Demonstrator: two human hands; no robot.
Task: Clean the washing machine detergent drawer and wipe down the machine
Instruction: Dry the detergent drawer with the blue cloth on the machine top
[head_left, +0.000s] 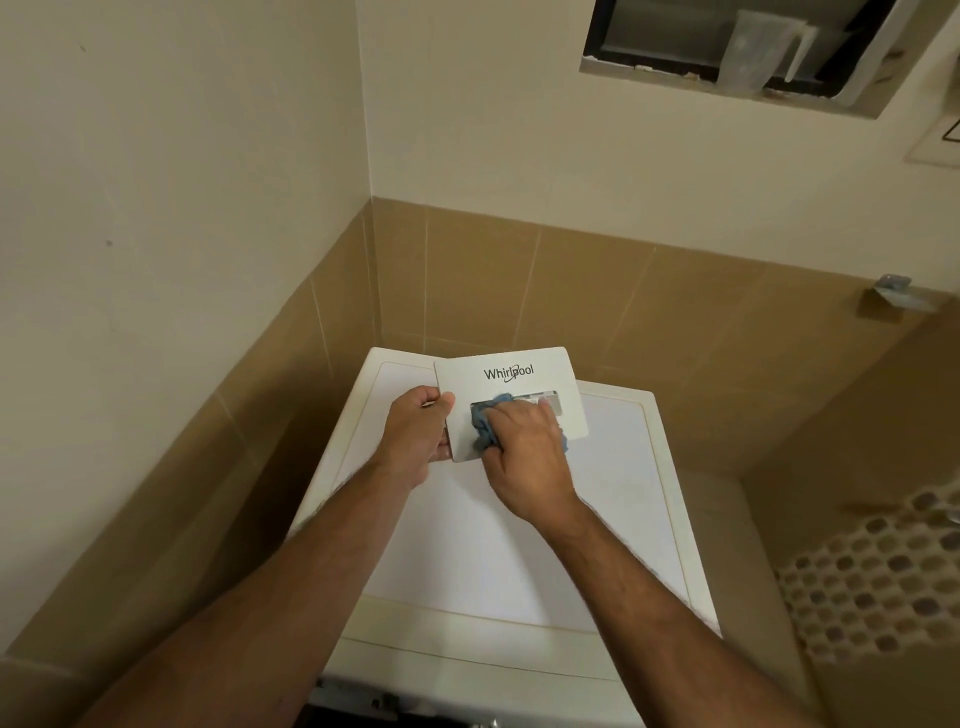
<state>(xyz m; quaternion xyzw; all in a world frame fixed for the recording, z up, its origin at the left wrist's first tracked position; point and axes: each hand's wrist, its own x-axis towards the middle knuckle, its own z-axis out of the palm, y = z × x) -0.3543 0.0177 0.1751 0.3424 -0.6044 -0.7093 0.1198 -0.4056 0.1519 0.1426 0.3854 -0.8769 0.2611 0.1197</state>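
I see the detergent drawer (511, 400) lifted out and held above the far half of the washing machine (514, 545), its white front panel with the Whirlpool mark facing me. My left hand (418, 434) grips the panel's edge at 9 o'clock, thumb curled over the front and fingers wrapped behind. My right hand (524, 457) is bunched around a blue cloth (488, 426), fingers curled on it and pressing it into the handle recess at the panel's 6 o'clock side. The cloth pokes out at 10 o'clock from under my knuckles. The machine's white top fills the middle of my view, tucked into a corner of tan wall tiles (675, 312). A dark window (737, 47) sits at 1 o'clock, high on the wall.
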